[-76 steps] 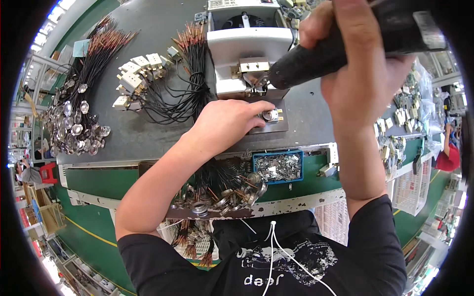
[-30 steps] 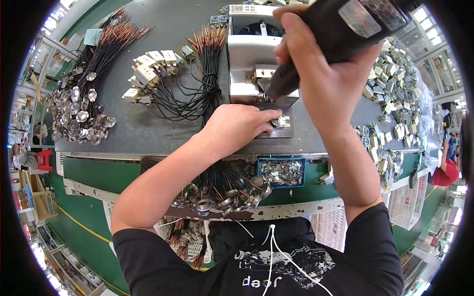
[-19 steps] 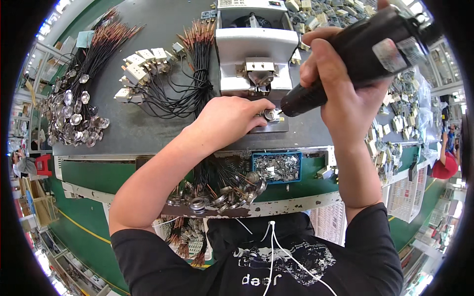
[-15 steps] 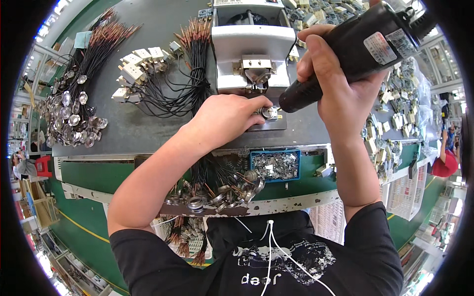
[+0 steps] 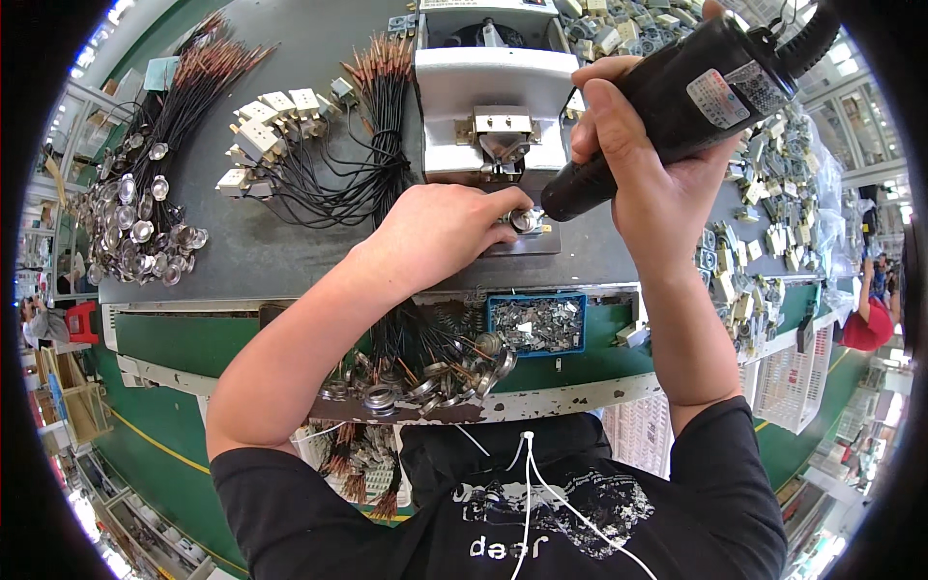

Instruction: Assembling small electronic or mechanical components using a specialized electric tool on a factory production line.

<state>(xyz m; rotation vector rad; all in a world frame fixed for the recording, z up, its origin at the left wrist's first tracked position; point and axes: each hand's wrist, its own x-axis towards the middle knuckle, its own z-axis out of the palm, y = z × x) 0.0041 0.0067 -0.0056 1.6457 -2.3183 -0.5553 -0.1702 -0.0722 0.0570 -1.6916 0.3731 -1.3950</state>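
Observation:
My left hand pinches a small round metal part against the metal plate in front of a silver bench machine. Wrapped in my right hand is a black electric screwdriver, tilted down to the left. Its tip meets the metal part or is very close to it; contact cannot be told. A bundle of black wires with bare copper ends and white connectors lies just left of the machine, partly behind my left hand.
A blue tray of small metal pieces sits at the table's near edge, beside several round metal caps on wires. More capped wires lie at far left. White and grey switch-like parts heap up on the right.
The screwdriver in my right hand has shifted slightly left and down, bringing its tip closer to the metal part. My left hand has stayed on that part.

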